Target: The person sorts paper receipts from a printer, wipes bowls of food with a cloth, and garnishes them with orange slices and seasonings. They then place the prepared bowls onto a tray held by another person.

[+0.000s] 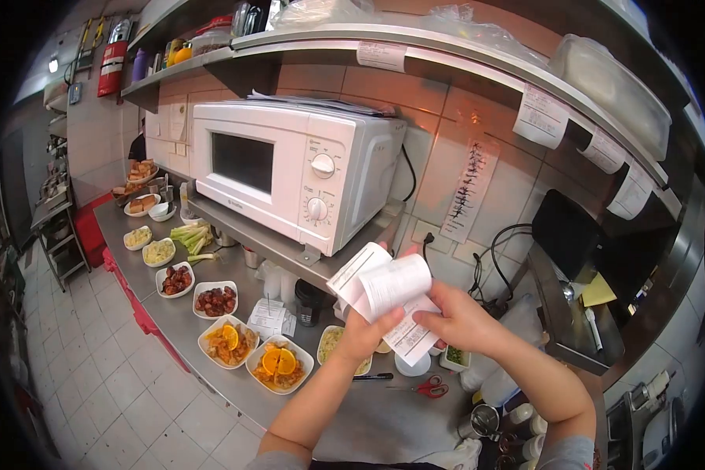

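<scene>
Several paper receipts (pixel 395 286) are held up over the counter, between my two hands. My left hand (pixel 366 333) grips their lower left side, with the thumb across the paper. At the right, my right hand (pixel 456 315) pinches the lower slip between thumb and fingers. The top paper curls over, and printed lines show on the lower slip. Below the hands stand a dish of pale food (pixel 331 341), a white cup (pixel 412 366) and a small tub of chopped greens (pixel 455 358). Red-handled scissors (pixel 431 387) and a black marker (pixel 374 377) lie on the counter.
A white microwave (pixel 290 168) sits on a raised shelf. Bowls with orange slices (pixel 280 363) and bowls of dark glazed food (pixel 215 300) line the counter (pixel 204 356). More receipts (pixel 540 116) hang from the overhead shelf. Bottles (pixel 521 415) stand near my right forearm.
</scene>
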`<state>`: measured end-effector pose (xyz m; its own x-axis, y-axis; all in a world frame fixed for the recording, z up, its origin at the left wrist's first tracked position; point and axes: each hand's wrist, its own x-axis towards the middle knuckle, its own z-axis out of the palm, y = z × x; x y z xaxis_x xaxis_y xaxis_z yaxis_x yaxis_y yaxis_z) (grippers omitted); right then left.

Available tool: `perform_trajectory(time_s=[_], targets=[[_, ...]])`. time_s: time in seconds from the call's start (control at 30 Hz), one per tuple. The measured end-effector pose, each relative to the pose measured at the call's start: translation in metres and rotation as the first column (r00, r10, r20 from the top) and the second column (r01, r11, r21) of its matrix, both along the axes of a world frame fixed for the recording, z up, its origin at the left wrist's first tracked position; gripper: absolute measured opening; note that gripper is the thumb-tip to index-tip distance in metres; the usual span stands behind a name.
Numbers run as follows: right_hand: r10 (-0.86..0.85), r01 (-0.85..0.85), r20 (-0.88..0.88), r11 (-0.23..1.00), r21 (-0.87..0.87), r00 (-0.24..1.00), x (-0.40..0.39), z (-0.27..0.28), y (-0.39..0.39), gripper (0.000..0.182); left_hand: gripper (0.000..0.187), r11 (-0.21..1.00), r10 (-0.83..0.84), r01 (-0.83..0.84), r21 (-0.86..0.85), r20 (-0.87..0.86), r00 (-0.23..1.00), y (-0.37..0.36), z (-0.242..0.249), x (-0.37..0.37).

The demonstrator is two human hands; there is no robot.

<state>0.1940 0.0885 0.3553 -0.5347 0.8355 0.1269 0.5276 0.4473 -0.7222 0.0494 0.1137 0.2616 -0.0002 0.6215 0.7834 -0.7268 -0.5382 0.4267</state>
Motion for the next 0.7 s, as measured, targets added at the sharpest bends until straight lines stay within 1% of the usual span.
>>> perform_trajectory(time_s=[0.03, 0.07, 0.13, 0.17, 0.2, 0.27, 0.3, 0.33, 0.4, 0.43, 0.47, 0.5, 0.53, 0.6, 0.67, 0.7], targets=[[0.002, -0.002, 0.028, 1.0, -0.003, 1.0, -0.003, 0.003, -0.002, 0.03, 0.066, 0.996, -0.031, 0.032, -0.082, 0.013, 0.999, 0.0, -0.004, -0.003], [0.007, -0.007, 0.057, 1.0, -0.007, 0.998, -0.007, 0.004, -0.003, 0.03, 0.066, 0.996, -0.019, 0.021, -0.086, 0.019, 1.0, 0.001, -0.006, -0.005], [0.023, -0.02, 0.081, 0.999, -0.041, 0.996, -0.011, 0.007, -0.001, 0.03, 0.056, 0.952, -0.2, 0.228, -0.202, 0.153, 0.968, 0.001, -0.003, -0.008], [0.026, -0.019, 0.1, 0.997, -0.071, 0.995, -0.012, 0.007, 0.001, 0.03, 0.05, 0.956, -0.198, 0.236, -0.175, 0.21, 0.957, -0.004, 0.004, -0.009], [0.04, -0.032, 0.104, 0.997, -0.077, 0.994, -0.013, 0.006, 0.003, 0.03, 0.05, 0.958, -0.184, 0.224, -0.179, 0.215, 0.959, -0.004, 0.003, -0.012], [0.045, -0.043, 0.14, 0.999, -0.016, 0.989, -0.015, 0.004, 0.005, 0.029, 0.049, 0.931, -0.247, 0.308, -0.197, 0.282, 0.927, 0.0, -0.002, -0.018], [0.036, -0.031, 0.169, 0.999, -0.029, 0.985, -0.017, 0.007, 0.003, 0.029, 0.052, 0.904, -0.292, 0.368, -0.216, 0.317, 0.902, 0.005, -0.005, -0.02], [0.04, -0.035, 0.172, 0.999, -0.032, 0.984, -0.015, 0.002, 0.009, 0.029, 0.052, 0.905, -0.287, 0.365, -0.218, 0.32, 0.903, 0.006, -0.007, -0.022], [0.111, -0.168, 0.253, 0.961, 0.22, 0.961, -0.007, -0.011, 0.023, 0.03, 0.05, 0.902, -0.259, 0.363, -0.234, 0.379, 0.888, 0.006, -0.011, -0.027], [0.112, -0.169, 0.254, 0.961, 0.218, 0.961, -0.008, -0.009, 0.022, 0.03, 0.054, 0.862, -0.303, 0.436, -0.258, 0.427, 0.852, 0.006, -0.011, -0.03], [0.095, -0.162, 0.309, 0.966, 0.2, 0.946, -0.009, -0.004, 0.02, 0.031, 0.054, 0.862, -0.303, 0.437, -0.259, 0.428, 0.851, 0.005, -0.011, -0.032], [0.077, -0.153, 0.363, 0.971, 0.185, 0.929, -0.009, 0.0, 0.018, 0.033, 0.055, 0.843, -0.365, 0.49, -0.223, 0.433, 0.824, 0.003, -0.009, -0.034], [0.074, -0.15, 0.363, 0.971, 0.186, 0.929, -0.01, 0.003, 0.018, 0.033, 0.057, 0.819, -0.426, 0.543, -0.187, 0.435, 0.793, 0.002, -0.008, -0.036], [0.041, -0.156, 0.458, 0.964, 0.215, 0.888, -0.011, 0.007, 0.016, 0.033, 0.056, 0.808, -0.433, 0.549, -0.213, 0.418, 0.798, 0.0, -0.007, -0.037], [0.045, -0.178, 0.468, 0.953, 0.244, 0.882, -0.008, 0.003, 0.02, 0.034, 0.055, 0.854, -0.304, 0.4, -0.333, 0.305, 0.902, 0.0, -0.007, -0.035], [0.053, -0.205, 0.479, 0.94, 0.272, 0.876, -0.006, 0.002, 0.022, 0.035, 0.055, 0.847, -0.269, 0.4, -0.35, 0.366, 0.891, 0.001, -0.01, -0.034]])
